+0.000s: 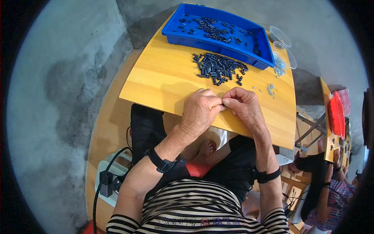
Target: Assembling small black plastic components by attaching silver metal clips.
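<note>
Grey concrete floor surrounds a small yellow wooden table [156,84], and the person sits close to its near edge. Nearest, the left hand [199,111] and the right hand [243,107] meet over this edge; their fingertips are pressed together, pinching one small dark part [223,103] between them. I cannot tell its exact shape. Behind the hands lies a pile of black cylindrical pieces [219,68], seemingly the stock left to handle. To the right are a few small metal bits [270,89]. Farthest, a blue plastic tray [173,29] holds scattered dark pieces, probably finished ones, so much work appears to remain.
</note>
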The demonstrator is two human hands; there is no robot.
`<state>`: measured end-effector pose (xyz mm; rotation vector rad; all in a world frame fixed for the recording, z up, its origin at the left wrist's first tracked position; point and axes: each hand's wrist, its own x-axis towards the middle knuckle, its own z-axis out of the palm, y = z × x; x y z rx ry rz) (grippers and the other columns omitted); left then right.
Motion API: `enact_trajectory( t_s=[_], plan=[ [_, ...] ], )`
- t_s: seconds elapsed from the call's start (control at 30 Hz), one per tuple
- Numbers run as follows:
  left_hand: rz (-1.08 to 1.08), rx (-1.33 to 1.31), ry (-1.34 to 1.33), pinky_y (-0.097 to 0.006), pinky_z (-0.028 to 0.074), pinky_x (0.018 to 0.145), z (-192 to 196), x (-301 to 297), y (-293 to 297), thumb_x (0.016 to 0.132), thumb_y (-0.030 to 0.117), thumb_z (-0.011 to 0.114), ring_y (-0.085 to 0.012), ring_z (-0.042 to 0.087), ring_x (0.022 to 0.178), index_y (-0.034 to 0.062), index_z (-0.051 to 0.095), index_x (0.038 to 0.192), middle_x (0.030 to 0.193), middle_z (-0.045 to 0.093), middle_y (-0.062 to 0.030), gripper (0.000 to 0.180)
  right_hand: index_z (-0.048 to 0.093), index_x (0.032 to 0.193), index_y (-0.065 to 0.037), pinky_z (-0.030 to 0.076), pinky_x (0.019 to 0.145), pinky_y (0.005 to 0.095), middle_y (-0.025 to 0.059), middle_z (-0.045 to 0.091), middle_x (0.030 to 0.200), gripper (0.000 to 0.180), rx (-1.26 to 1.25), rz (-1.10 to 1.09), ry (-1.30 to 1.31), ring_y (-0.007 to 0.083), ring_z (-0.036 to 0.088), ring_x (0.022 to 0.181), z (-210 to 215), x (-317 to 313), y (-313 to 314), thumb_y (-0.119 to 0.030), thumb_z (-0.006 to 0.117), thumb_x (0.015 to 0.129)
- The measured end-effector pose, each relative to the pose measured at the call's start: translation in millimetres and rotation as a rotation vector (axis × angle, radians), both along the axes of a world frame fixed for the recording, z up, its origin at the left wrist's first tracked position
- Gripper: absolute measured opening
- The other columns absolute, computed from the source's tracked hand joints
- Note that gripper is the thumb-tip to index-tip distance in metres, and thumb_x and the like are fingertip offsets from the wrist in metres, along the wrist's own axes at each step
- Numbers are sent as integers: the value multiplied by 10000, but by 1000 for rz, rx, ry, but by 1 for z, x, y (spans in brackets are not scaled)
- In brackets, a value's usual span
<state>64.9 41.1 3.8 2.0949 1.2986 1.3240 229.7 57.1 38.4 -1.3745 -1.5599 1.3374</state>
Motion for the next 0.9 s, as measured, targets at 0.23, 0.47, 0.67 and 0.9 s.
enact_trajectory(
  t_s=[0.23, 0.47, 0.67, 0.9],
  plan=[
    [11, 48, 6, -367, 452, 588, -3, 0, 1, 673, 110, 740, -253, 564, 660, 30, 652, 692, 656, 538, -89, 121, 657, 851, 9, 445, 609, 210, 17, 647, 756, 77, 24, 3, -14, 58, 548, 682, 0, -3, -1, -67, 658, 842],
    [2, 58, -4, -380, 452, 598, -3, -2, -1, 677, 82, 728, -262, 561, 662, 21, 637, 675, 662, 536, -93, 110, 658, 858, 2, 430, 591, 200, 4, 638, 741, 77, -6, 16, 1, 49, 538, 669, 2, -3, -1, -73, 659, 841],
    [-4, 68, 23, -383, 459, 615, -1, -4, -3, 673, 77, 727, -262, 573, 682, 25, 646, 676, 672, 550, -94, 97, 661, 865, 4, 406, 556, 204, -4, 605, 704, 163, 41, -13, -88, 44, 504, 623, 7, 2, 2, -154, 627, 883],
    [-4, 46, 9, -363, 481, 652, -1, -2, -3, 649, 59, 719, -254, 598, 745, 34, 694, 739, 726, 601, -84, 97, 653, 920, 9, 404, 558, 221, 28, 598, 758, 367, 299, -186, 318, 73, 489, 608, 19, -28, 16, -315, 492, 983]
  ],
)
